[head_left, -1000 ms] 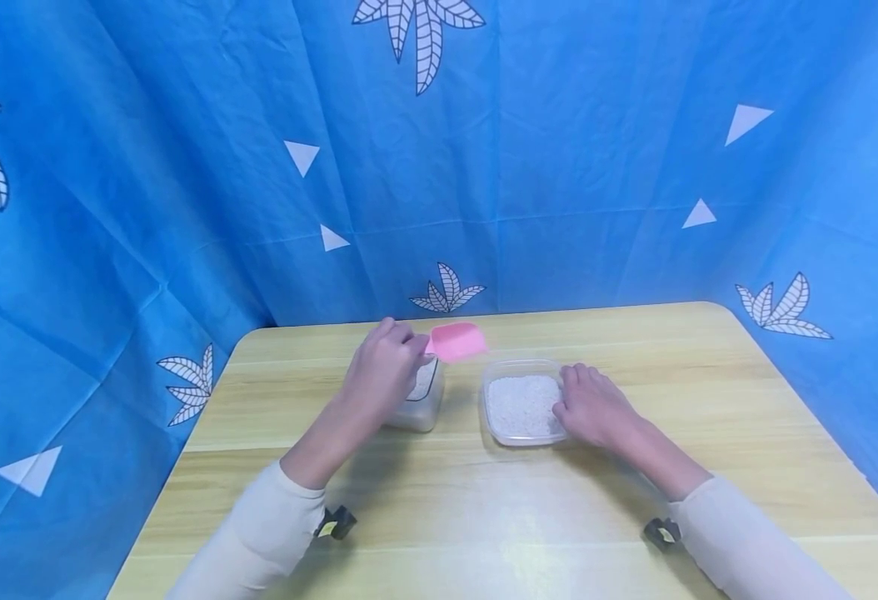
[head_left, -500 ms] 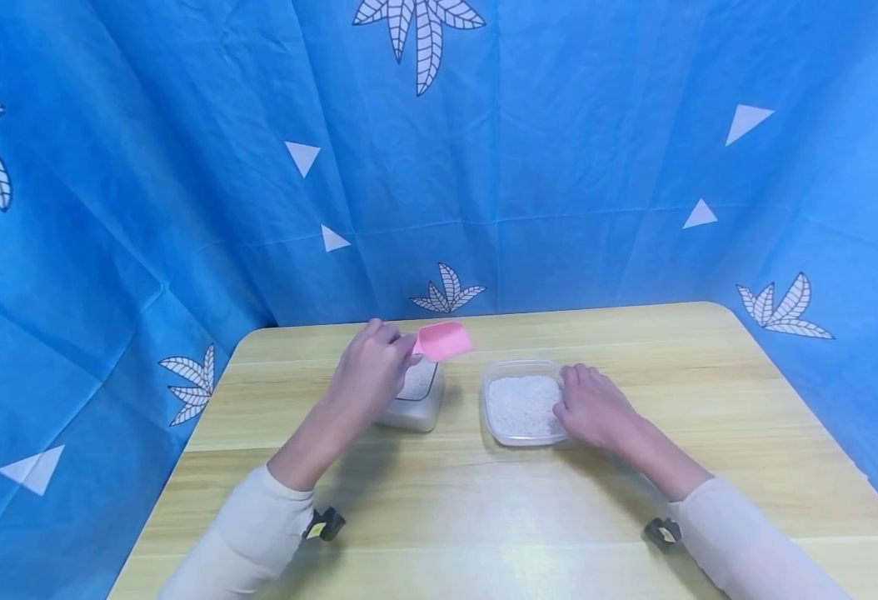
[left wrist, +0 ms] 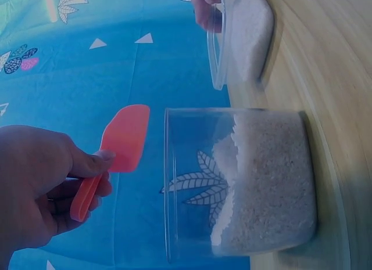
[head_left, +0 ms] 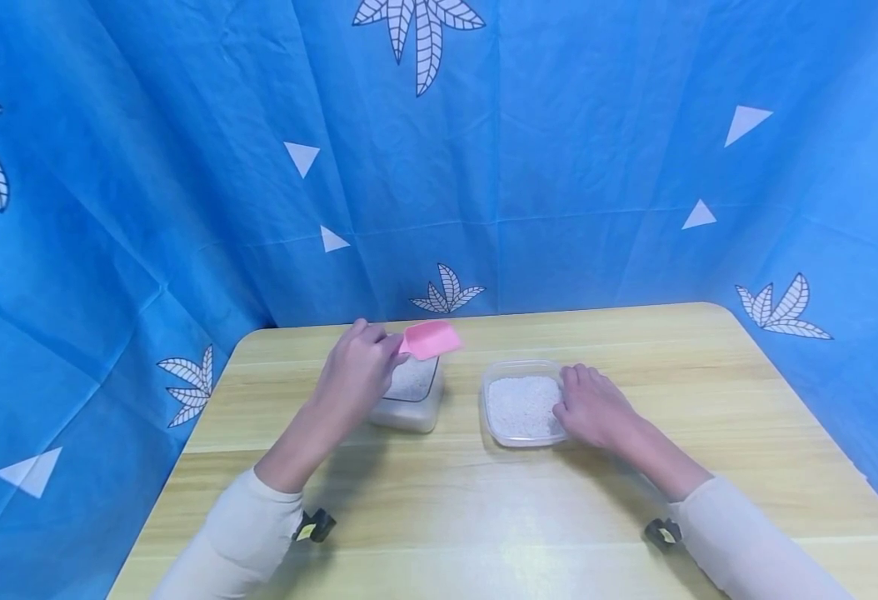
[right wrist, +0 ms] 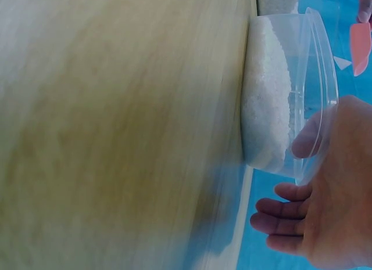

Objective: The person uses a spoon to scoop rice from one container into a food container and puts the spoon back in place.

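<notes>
My left hand (head_left: 356, 371) grips a small pink scoop (head_left: 431, 339) by its handle, with the thumb laid against the base of the blade. Scoop and hand hover over a clear, tall-sided container (left wrist: 267, 183) partly filled with white grains that look like rice; the grains slope up one wall. To its right stands a shallower clear plastic tub (head_left: 492, 432) holding similar white grains (right wrist: 264, 96). At the tub's right rim, my right hand (head_left: 596, 404) pinches the wall, thumb inside and fingers outside. No grains are visible on the scoop's blade.
Both containers stand near the back of a light wooden table (head_left: 484, 517). A blue curtain (head_left: 559, 167) with white leaf and triangle prints hangs behind the table and along its sides. Small black wrist devices (head_left: 315, 525) sit beneath both sleeves.
My left hand has moved leftward with the pink scoop, from near the gap between the containers to above the left container. My right hand and the tub have stayed in place.
</notes>
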Demonstrator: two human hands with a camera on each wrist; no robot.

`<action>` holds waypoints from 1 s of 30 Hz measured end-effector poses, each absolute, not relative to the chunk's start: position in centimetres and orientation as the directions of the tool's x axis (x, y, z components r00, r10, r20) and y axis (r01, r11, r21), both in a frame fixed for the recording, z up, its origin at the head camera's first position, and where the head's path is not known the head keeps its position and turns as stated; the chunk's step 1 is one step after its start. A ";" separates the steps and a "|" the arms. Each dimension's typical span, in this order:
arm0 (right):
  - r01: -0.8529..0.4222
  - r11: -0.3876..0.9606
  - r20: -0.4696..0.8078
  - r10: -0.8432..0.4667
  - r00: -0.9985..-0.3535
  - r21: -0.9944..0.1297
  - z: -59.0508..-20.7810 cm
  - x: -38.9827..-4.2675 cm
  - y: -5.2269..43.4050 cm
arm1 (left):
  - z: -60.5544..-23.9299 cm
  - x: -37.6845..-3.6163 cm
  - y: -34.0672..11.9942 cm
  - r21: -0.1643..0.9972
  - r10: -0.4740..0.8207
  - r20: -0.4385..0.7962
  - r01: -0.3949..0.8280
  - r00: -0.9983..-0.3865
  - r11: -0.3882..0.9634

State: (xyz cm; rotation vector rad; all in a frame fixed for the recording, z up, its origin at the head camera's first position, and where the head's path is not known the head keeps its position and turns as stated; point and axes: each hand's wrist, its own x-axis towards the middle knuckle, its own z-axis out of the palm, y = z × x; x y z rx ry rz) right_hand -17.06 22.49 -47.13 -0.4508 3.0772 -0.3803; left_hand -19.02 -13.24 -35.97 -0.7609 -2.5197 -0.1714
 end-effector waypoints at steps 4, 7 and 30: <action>-0.277 0.931 0.025 -0.279 -0.960 -0.239 -47.0 -17.0 22.5 | -36.0 -19.0 -13.7 -0.018 0.481 0.500 0.547 -0.720 0.837; -0.276 0.930 0.026 -0.278 -0.960 -0.241 -46.9 -16.9 22.5 | -35.9 -19.0 -14.1 -0.011 0.476 0.494 0.542 -0.727 0.840; -0.275 0.929 0.018 -0.279 -0.960 -0.247 -46.8 -16.8 22.3 | -35.6 -19.0 -16.7 -0.083 0.480 0.436 0.497 -0.761 0.864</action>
